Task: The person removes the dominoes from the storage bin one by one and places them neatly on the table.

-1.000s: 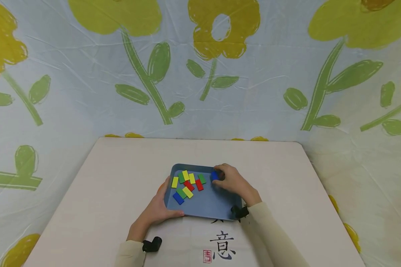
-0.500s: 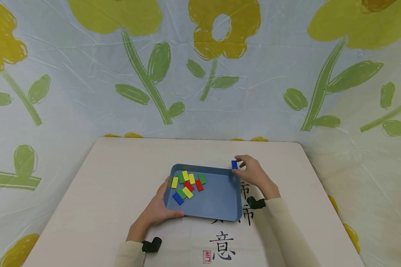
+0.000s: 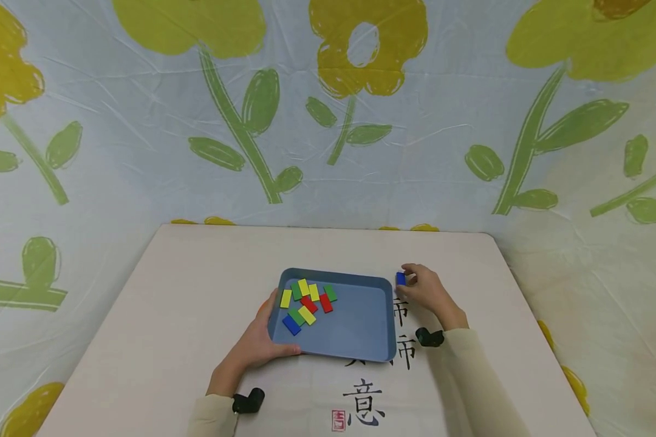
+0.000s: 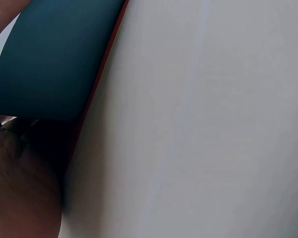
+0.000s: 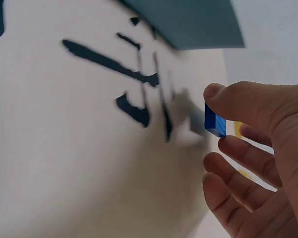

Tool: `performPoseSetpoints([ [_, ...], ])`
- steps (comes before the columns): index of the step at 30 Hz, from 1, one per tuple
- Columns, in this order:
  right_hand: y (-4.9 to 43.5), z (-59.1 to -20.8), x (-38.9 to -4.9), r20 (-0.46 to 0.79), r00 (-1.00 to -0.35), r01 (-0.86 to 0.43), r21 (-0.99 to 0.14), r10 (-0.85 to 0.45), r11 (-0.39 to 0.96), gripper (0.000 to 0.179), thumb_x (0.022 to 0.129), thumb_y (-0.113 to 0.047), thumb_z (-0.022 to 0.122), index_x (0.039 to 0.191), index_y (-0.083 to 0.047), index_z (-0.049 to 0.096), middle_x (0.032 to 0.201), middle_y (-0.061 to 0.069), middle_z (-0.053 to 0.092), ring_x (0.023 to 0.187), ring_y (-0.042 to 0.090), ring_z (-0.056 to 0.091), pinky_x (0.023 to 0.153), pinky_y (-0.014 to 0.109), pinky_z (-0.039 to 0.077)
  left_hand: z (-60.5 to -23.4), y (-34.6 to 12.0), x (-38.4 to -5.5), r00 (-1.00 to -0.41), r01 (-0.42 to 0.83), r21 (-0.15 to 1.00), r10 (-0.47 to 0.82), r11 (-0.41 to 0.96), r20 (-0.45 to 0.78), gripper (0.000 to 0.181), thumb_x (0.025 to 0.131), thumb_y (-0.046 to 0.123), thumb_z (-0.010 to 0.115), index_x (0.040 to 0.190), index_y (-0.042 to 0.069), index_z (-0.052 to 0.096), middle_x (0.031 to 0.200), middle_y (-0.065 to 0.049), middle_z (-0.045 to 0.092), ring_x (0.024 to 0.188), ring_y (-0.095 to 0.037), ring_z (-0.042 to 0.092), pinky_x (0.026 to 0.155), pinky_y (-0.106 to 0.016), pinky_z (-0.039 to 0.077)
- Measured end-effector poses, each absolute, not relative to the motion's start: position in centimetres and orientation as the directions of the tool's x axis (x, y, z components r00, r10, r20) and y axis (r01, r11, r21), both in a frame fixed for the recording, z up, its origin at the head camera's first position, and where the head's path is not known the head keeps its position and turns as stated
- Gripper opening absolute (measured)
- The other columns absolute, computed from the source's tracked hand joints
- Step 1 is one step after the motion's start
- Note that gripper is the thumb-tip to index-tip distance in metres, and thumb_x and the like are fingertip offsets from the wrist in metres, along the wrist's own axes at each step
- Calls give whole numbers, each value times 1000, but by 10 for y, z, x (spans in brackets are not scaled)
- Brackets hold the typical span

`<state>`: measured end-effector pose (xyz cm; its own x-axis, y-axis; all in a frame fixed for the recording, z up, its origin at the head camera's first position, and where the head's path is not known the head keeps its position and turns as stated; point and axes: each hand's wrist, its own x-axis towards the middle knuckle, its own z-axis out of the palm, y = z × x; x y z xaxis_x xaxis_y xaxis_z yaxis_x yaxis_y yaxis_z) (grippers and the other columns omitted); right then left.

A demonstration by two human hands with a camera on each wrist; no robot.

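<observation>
My left hand (image 3: 259, 340) grips the left front corner of a blue-grey rectangular tray (image 3: 355, 331), thumb along the front edge and fingers up the left side. In the left wrist view the tray's wall (image 4: 49, 59) is close up, with the palm below it. Just beyond the tray's right rim, my right hand (image 3: 427, 290) pinches a small blue block (image 3: 401, 278) between thumb and fingers. The right wrist view shows the block (image 5: 216, 122) under the thumb tip. Several yellow, green, red and blue blocks, among them a red block (image 3: 326, 303), lie at the tray's left side.
A sheet with black brush characters (image 3: 364, 403) and a red seal (image 3: 338, 420) lies partly under the tray. An orange bit (image 3: 262, 307) shows by the tray's left edge. The pale table (image 3: 208, 267) ends at a flower-printed cloth (image 3: 415, 170) behind.
My right hand has carried the blue block from inside the tray, over its right rim, out to the right and then slightly toward me. The left hand and tray stay in place.
</observation>
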<state>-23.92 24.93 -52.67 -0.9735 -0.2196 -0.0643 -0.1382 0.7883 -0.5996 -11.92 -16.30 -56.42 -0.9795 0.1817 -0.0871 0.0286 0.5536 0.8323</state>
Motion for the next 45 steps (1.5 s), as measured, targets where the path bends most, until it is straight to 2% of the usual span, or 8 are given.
performPoseSetpoints([
  [6, 251, -533, -238, -38, -977, -148, -581, -208, 801, 60, 90, -17, 79, 141, 5, 55, 126, 25, 64, 104, 36, 64, 82, 47, 57, -562, -163, -118, -977, 10, 831, 181, 556, -109, 135, 68, 55, 92, 167, 27, 5, 172, -8, 17, 154, -37, 29, 118, -68, 30],
  [13, 251, -538, -238, -27, -978, -154, -578, -207, 801, 58, 90, -15, 78, 140, 6, 56, 126, 25, 62, 105, 37, 63, 86, 51, 56, -561, -162, -118, -978, 12, 830, 179, 557, -105, 135, 68, 54, 92, 167, 27, 5, 172, -9, 18, 153, -37, 30, 117, -68, 31],
  [19, 248, -535, -241, -40, -974, -162, -567, -223, 808, 62, 89, -15, 79, 141, 7, 54, 124, 26, 61, 103, 37, 62, 85, 49, 55, -562, -162, -119, -980, 20, 831, 177, 556, -95, 135, 67, 56, 92, 167, 27, 6, 172, -8, 18, 153, -37, 30, 117, -68, 31],
  [26, 245, -522, -241, -87, -974, -126, -565, -211, 816, 68, 90, -18, 79, 147, 4, 49, 134, 28, 57, 111, 40, 63, 87, 50, 57, -562, -161, -119, -979, 8, 835, 175, 550, -106, 136, 67, 56, 92, 167, 27, 6, 172, -8, 18, 153, -37, 30, 117, -68, 31],
  [32, 235, -509, -240, -32, -972, -177, -550, -233, 816, 65, 93, -19, 77, 147, 3, 49, 137, 28, 56, 116, 44, 62, 90, 54, 57, -560, -161, -117, -980, -8, 833, 163, 553, -117, 136, 66, 55, 92, 167, 28, 7, 172, -7, 19, 152, -36, 31, 117, -68, 31],
  [39, 221, -493, -240, 39, -958, -257, -564, -286, 785, 66, 93, -20, 76, 149, 3, 48, 138, 27, 55, 114, 43, 61, 88, 54, 56, -560, -161, -117, -979, 13, 839, 176, 543, -99, 135, 66, 54, 92, 167, 26, 7, 172, -8, 19, 152, -36, 31, 116, -69, 31],
  [45, 204, -479, -237, 45, -949, -280, -580, -313, 765, 68, 93, -22, 77, 150, 1, 47, 142, 25, 54, 117, 42, 59, 91, 54, 55, -560, -162, -117, -980, 18, 835, 176, 550, -96, 134, 67, 55, 92, 167, 28, 7, 171, -7, 20, 151, -35, 32, 117, -68, 32],
])
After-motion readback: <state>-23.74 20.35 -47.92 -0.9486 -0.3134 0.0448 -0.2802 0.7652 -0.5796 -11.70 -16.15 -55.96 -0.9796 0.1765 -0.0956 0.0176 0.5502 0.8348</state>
